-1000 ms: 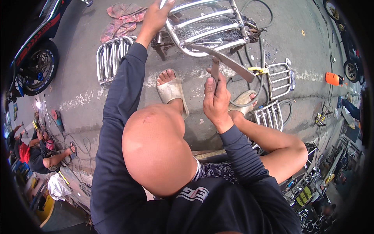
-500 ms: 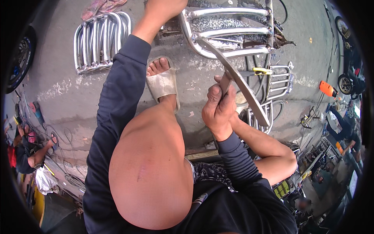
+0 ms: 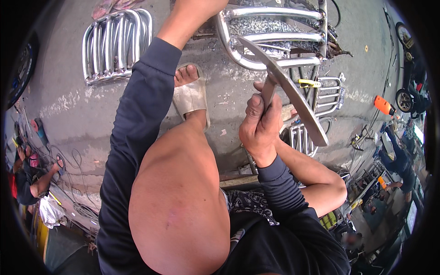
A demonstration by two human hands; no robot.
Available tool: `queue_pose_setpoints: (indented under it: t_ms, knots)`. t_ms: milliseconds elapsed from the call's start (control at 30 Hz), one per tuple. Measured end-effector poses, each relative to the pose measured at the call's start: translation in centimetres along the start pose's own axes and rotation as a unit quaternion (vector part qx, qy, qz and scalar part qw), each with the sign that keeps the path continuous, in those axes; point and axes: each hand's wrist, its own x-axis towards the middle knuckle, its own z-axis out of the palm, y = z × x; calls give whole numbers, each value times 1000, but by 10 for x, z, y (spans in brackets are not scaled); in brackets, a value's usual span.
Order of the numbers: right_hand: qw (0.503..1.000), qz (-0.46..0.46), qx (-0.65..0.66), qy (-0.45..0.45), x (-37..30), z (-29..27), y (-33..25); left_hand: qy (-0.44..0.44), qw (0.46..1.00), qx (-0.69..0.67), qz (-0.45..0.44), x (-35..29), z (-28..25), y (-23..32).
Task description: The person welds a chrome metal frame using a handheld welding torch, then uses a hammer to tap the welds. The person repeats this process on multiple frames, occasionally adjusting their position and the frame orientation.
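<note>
In my right hand [image 3: 262,126] is the handle of a steel chipping hammer [image 3: 293,96], my fingers wrapped round it. Its long, narrow head slants from a pointed tip down to a broader end. In the picture the tip overlaps the lower bars of a shiny tubular metal rack [image 3: 284,38]; whether they touch I cannot tell. My left hand [image 3: 199,11] is at the rack's left corner, at the upper edge of the view. Its fingers are mostly out of sight.
A second tubular rack [image 3: 117,46] stands at the left beside a pink cloth [image 3: 121,4]. More racks [image 3: 329,95] and a yellow-handled tool [image 3: 309,83] lie right. My sandalled foot [image 3: 190,91] is between. Motorcycle wheels [image 3: 404,100], cables and other people [image 3: 32,178] are farther off.
The hammer has risen slightly and shifted right with my right hand, its head tilting a little. My left hand remains at the rack's corner. The whole view has shifted slightly.
</note>
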Motion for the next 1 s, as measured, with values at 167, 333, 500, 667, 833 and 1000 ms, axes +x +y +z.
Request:
queue_pose_setpoints:
  t_ms: [167,333,500,667,833,1000]
  knots:
    - [996,40,-53,-65,2,-2,2,18,999,13,35,0,1,1]
    - [998,47,2,-50,0,-7,-3,16,1000,-12,-2,-2,1,2]
    - [998,41,16,-41,2,-7,-3,41,998,-16,45,-3,1,-2]
    - [991,73,-38,-105,0,-6,-2,54,998,-3,45,-3,-1,-6]
    - [997,-30,73,9,-2,-5,0,52,998,-8,35,-5,-1,-8]
    - [998,-11,-23,-55,2,-4,0,79,994,34,72,-4,0,-6]
